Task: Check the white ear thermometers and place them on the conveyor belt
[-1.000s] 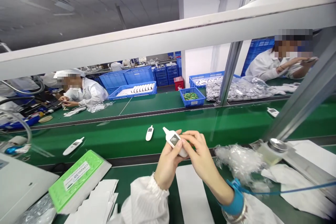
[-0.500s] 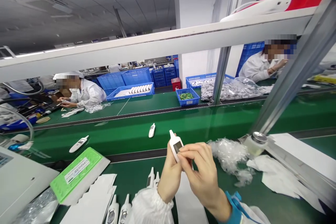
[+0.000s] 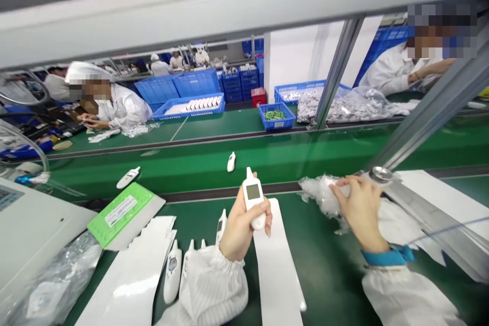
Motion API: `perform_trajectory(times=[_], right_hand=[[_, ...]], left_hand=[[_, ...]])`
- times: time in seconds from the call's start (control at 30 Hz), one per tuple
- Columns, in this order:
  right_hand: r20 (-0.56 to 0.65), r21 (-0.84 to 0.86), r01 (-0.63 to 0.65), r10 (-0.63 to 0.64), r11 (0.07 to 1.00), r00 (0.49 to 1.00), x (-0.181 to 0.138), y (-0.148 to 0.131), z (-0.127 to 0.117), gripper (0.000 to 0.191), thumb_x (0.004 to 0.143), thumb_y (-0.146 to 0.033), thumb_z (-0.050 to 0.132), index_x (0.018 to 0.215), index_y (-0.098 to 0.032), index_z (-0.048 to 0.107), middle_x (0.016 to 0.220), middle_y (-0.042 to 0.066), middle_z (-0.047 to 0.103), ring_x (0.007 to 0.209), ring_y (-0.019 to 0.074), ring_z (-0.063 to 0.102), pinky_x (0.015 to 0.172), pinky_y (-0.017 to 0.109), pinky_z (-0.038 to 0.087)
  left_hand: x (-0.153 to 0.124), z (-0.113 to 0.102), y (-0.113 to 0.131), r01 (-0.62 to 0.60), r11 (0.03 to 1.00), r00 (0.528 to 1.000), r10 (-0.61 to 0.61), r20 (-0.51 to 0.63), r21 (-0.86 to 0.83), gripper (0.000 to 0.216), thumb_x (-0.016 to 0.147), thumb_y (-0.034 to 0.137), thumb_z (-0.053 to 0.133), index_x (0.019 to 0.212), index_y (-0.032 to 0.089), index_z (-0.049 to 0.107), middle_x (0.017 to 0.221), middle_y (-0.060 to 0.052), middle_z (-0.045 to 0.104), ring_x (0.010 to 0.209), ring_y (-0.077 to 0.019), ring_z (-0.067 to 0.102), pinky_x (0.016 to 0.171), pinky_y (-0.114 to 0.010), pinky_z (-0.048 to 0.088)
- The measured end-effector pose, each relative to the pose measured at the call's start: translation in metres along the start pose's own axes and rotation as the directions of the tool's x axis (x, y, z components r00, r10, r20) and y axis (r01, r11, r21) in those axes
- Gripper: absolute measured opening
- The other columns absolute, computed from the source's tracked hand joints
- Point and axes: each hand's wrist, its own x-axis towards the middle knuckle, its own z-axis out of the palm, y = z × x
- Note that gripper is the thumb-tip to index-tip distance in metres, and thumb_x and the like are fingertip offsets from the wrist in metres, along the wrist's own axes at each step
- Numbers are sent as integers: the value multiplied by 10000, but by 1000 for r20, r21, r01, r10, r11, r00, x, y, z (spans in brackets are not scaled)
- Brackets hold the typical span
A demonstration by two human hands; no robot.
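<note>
White label [image 3: 120, 211] on green box [image 3: 97, 227] reads CR2032.

The person shows two hands, a left hand [image 3: 240, 232] and a right hand [image 3: 359, 209]; one white digital thermometer [image 3: 252, 198] is in the left hand; two more thermometers [image 3: 128, 178] [image 3: 231, 162] lie on the green conveyor belt [image 3: 267, 160]; at least three lie on the near bench [image 3: 324, 275]; across the line, two co-workers [image 3: 122, 104] [image 3: 397, 69] sit in white coats; one red bin [image 3: 257, 97] shows.
</note>
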Motion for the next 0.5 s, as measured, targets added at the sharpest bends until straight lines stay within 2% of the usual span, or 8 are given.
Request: perform_trajectory(times=[0.1, 0.17, 0.2, 0.27, 0.3, 0.37, 0.43, 0.5], right_hand=[[-52, 37, -17, 19, 999, 998, -7, -3, -10, 555, 886, -569, 501, 1167, -93, 562, 1122, 220, 576, 1102, 390, 500, 930, 597, 387], [-101, 138, 18, -4, 990, 995, -14, -20, -28, 516, 901, -499, 548, 1250, -120, 524, 1173, 203, 573, 1135, 355, 513, 955, 548, 412], [-81, 202, 58, -42, 978, 996, -21, -30, -37, 420, 919, -438, 552, 1232, -159, 542, 1147, 173, 594, 1116, 326, 539, 948, 514, 435], [89, 322, 168, -206, 932, 974, -41, -50, -53, 264, 938, -345, 550, 1169, -223, 584, 1077, 118, 638, 1059, 279, 589, 919, 466, 477], [217, 372, 220, -315, 902, 924, -54, -58, -57, 254, 934, -332, 562, 1169, -240, 593, 1091, 107, 651, 1070, 273, 595, 919, 462, 488], [459, 439, 297, -495, 848, 737, -81, -69, -57, 359, 912, -356, 604, 1256, -258, 570, 1246, 102, 626, 1198, 296, 544, 965, 490, 486], [597, 443, 345, -559, 828, 575, -102, -72, -48, 493, 901, -382, 619, 1367, -274, 503, 1413, 85, 530, 1338, 323, 429, 1041, 545, 438], [646, 420, 368, -558, 830, 521, -111, -72, -33, 521, 921, -374, 593, 1417, -289, 458, 1472, 61, 473, 1394, 331, 356, 1085, 581, 385]], left_hand=[[-11, -6, -8, 22, 1000, 996, -21, -89, 16, 786, 847, 194, 615, 1493, 221, 169, 685, 40, 547, 525, -112, 501, 461, -222, 458], [-22, -10, -18, 73, 997, 984, -66, -163, 36, 729, 857, 199, 608, 1471, 228, 216, 698, 40, 554, 573, -124, 542, 515, -237, 488], [-28, -12, -24, 110, 993, 976, -99, -195, 43, 698, 858, 206, 609, 1455, 228, 249, 708, 38, 559, 609, -134, 571, 550, -251, 507], [-39, -15, -37, 184, 982, 954, -167, -248, 49, 627, 853, 234, 619, 1407, 216, 325, 722, 31, 572, 688, -162, 625, 613, -279, 534], [-43, -16, -43, 206, 977, 944, -185, -273, 50, 594, 847, 250, 626, 1377, 210, 361, 726, 28, 578, 722, -176, 644, 634, -290, 543], [-48, -18, -54, 218, 974, 930, -188, -317, 61, 533, 841, 276, 636, 1319, 206, 412, 741, 24, 591, 778, -193, 668, 667, -302, 555], [-49, -21, -60, 206, 975, 923, -165, -348, 83, 494, 835, 280, 647, 1279, 213, 441, 765, 25, 600, 818, -199, 683, 699, -307, 562], [-47, -23, -63, 193, 976, 921, -144, -362, 101, 504, 831, 268, 654, 1284, 220, 439, 796, 25, 613, 848, -201, 695, 733, -311, 563]])
